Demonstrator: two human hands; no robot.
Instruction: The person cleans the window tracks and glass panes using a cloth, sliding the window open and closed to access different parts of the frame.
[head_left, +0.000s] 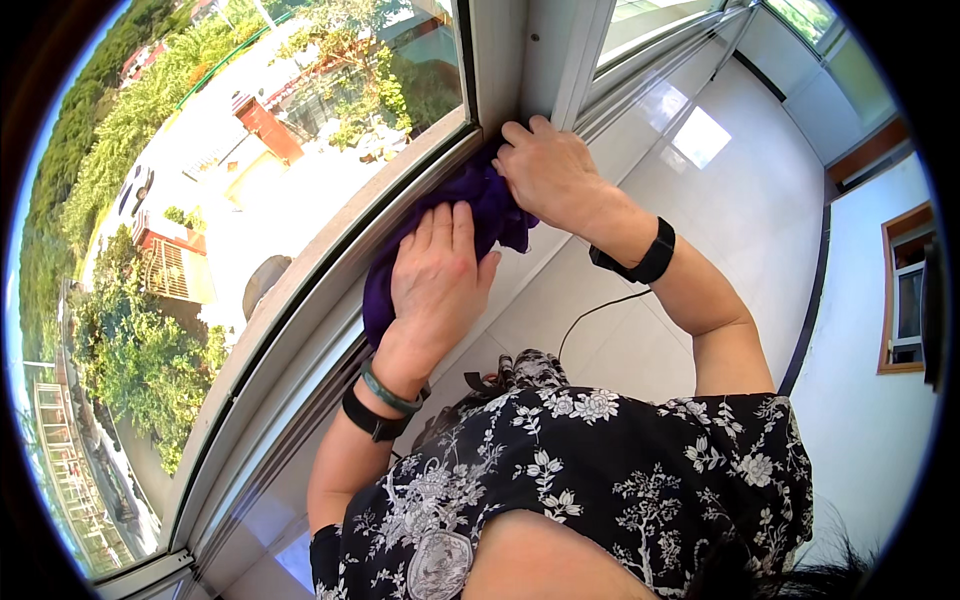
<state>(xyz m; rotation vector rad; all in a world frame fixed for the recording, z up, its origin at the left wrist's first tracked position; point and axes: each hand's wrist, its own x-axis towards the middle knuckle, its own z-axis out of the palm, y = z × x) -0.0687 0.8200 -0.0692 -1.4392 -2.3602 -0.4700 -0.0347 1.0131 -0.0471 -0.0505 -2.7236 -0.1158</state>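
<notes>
A dark purple cloth (491, 199) lies bunched along the window sill (341, 315), against the bottom of the window frame. My left hand (439, 281) rests flat on the cloth, its fingers extended and the thumb apart. Further along, at the corner where the sill meets the upright frame post (551, 56), my right hand (547, 176) has its fingers curled on the cloth's far end. The fingertips there are partly hidden. Part of the cloth hangs over the inner edge of the sill.
The window pane (225, 187) shows a bright yard far below. Another window section (652, 22) continues beyond the post. A thin black cable (592, 311) crosses the pale tiled floor (757, 195) below my right arm. A white wall (855, 315) stands at right.
</notes>
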